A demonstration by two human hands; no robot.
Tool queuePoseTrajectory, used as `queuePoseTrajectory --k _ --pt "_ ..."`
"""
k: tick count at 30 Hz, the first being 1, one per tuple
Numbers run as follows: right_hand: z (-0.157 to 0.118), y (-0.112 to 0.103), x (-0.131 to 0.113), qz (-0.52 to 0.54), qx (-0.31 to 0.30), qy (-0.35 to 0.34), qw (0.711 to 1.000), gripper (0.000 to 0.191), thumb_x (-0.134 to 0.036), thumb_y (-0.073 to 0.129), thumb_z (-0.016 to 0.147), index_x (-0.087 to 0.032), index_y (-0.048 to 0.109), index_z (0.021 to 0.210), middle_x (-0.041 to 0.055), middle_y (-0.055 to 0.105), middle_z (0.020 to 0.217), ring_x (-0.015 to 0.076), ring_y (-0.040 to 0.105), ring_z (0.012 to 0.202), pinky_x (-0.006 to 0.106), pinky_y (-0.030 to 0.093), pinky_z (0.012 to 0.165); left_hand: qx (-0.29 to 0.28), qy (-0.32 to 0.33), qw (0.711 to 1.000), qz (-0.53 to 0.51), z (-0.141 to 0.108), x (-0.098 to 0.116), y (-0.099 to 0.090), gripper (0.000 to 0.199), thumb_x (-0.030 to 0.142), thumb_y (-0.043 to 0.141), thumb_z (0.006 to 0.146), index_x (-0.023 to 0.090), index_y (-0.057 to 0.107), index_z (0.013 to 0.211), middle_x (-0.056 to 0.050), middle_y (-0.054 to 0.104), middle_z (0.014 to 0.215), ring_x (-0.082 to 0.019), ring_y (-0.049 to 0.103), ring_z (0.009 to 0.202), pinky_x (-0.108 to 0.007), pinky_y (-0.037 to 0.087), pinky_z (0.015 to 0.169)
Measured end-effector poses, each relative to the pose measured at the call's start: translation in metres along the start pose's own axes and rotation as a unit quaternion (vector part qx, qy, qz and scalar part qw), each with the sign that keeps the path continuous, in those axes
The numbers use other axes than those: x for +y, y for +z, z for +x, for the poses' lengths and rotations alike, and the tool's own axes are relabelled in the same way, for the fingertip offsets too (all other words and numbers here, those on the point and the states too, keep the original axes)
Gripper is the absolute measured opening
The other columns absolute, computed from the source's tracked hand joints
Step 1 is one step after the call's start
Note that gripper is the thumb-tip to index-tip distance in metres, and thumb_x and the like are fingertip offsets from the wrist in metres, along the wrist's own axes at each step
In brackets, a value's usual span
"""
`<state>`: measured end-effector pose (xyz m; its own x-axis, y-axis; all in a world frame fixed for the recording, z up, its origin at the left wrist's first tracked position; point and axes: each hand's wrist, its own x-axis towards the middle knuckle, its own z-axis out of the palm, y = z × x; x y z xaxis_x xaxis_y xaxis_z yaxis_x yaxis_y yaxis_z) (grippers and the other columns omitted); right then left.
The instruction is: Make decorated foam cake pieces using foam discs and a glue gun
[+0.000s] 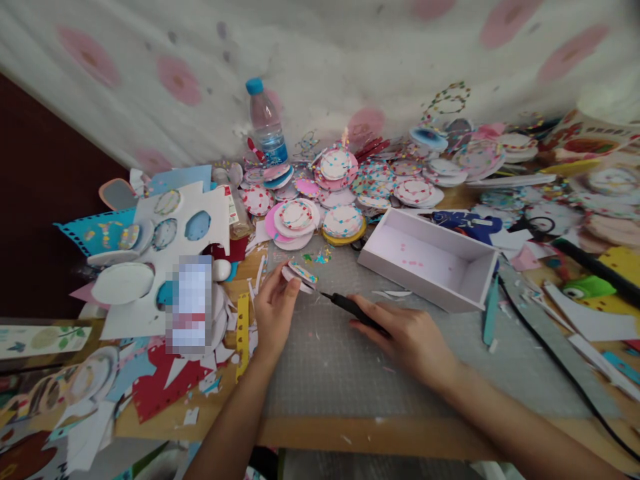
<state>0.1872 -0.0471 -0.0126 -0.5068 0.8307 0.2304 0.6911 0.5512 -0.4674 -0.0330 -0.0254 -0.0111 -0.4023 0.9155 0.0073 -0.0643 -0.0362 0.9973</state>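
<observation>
Over the grey cutting mat [340,373], my left hand [276,303] pinches a small round foam piece [302,275] with colored dots along its rim, tilted on edge. My right hand [413,337] is closed around a black-handled tool [357,311] with a thin pointed tip. That tip points left and lies very near the lower right edge of the foam piece; whether they touch cannot be made out. Behind my hands, small colored bits [317,257] lie on the mat.
A white open box [430,260] stands at the mat's back right, a teal cutter [491,312] beside it. Decorated discs [295,217] and a water bottle [267,127] line the back. Paper scraps [165,380] and a yellow strip [243,333] lie left; a black cable [555,363] runs right.
</observation>
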Motion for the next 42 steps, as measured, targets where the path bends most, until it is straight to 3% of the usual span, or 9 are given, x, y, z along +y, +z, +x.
queuePoseTrajectory --k 6,9,12,17,26,32,36,42 --pt "0.001 0.004 0.001 -0.028 0.01 0.012 0.999 0.039 -0.04 0.045 0.096 -0.021 0.054 0.129 0.0034 0.072 0.083 0.017 0.069 0.065 0.026 0.048 0.056 -0.035 -0.025 0.999 -0.011 0.001 0.008 0.002 0.042 0.03 0.078 0.069 0.021 0.068 0.109 -0.008 0.063 0.124 -0.024 0.059 0.115 -0.034 0.048 0.098" --pt "0.002 0.004 0.001 -0.049 0.022 0.016 0.998 0.04 -0.041 0.045 0.096 -0.021 0.054 0.13 0.003 0.07 0.081 0.0167 0.068 0.066 0.026 0.045 0.055 -0.07 -0.061 0.995 -0.036 0.001 0.011 0.004 0.057 0.023 0.084 0.059 0.022 0.064 0.112 -0.009 0.063 0.125 -0.025 0.059 0.115 -0.034 0.05 0.094" --pt "0.003 0.001 -0.002 -0.054 0.017 0.013 0.998 0.042 -0.042 0.045 0.096 -0.023 0.052 0.133 0.0016 0.068 0.08 0.0166 0.068 0.067 0.026 0.043 0.055 -0.069 -0.082 0.994 -0.03 0.0 0.011 0.008 0.066 0.018 0.087 0.052 0.021 0.061 0.112 -0.008 0.065 0.12 -0.024 0.06 0.114 -0.032 0.049 0.094" --pt "0.005 -0.003 -0.007 -0.026 -0.002 0.007 1.0 0.042 -0.038 0.041 0.098 -0.024 0.048 0.137 0.0 0.065 0.077 0.0149 0.065 0.063 0.026 0.041 0.055 -0.061 -0.096 0.993 -0.005 -0.001 0.009 0.01 0.06 0.023 0.087 0.05 0.018 0.062 0.104 -0.005 0.07 0.101 -0.021 0.066 0.098 -0.032 0.051 0.089" --pt "0.005 -0.001 -0.005 0.004 -0.005 0.016 1.0 0.041 -0.037 0.044 0.097 -0.025 0.049 0.136 -0.0001 0.066 0.079 0.0149 0.065 0.064 0.025 0.041 0.056 -0.087 -0.111 0.99 0.026 -0.004 0.008 0.011 0.041 0.031 0.083 0.058 0.016 0.061 0.09 -0.004 0.07 0.09 -0.018 0.067 0.087 -0.031 0.053 0.083" --pt "0.006 -0.003 -0.003 0.013 -0.008 0.019 1.0 0.042 -0.038 0.044 0.097 -0.027 0.048 0.136 -0.0001 0.065 0.077 0.0152 0.065 0.064 0.025 0.041 0.055 -0.117 -0.112 0.987 -0.016 0.001 0.007 0.002 0.053 0.025 0.083 0.06 0.02 0.061 0.108 -0.003 0.069 0.106 -0.018 0.064 0.101 -0.029 0.05 0.091" --pt "0.006 -0.004 -0.002 0.04 -0.004 0.058 0.998 0.04 -0.036 0.044 0.097 -0.029 0.049 0.136 0.0008 0.07 0.087 0.0163 0.068 0.072 0.025 0.045 0.059 -0.157 -0.122 0.979 -0.032 0.008 0.009 -0.007 0.055 0.023 0.081 0.064 0.021 0.06 0.115 -0.005 0.067 0.115 -0.02 0.062 0.109 -0.031 0.048 0.096" --pt "0.006 -0.006 -0.002 0.053 -0.027 0.076 0.995 0.04 -0.036 0.044 0.096 -0.031 0.049 0.136 0.0017 0.072 0.091 0.0196 0.07 0.076 0.028 0.048 0.06 -0.131 -0.115 0.984 -0.022 0.012 0.013 -0.009 0.054 0.027 0.08 0.066 0.019 0.06 0.116 -0.009 0.064 0.123 -0.023 0.06 0.114 -0.038 0.046 0.101"
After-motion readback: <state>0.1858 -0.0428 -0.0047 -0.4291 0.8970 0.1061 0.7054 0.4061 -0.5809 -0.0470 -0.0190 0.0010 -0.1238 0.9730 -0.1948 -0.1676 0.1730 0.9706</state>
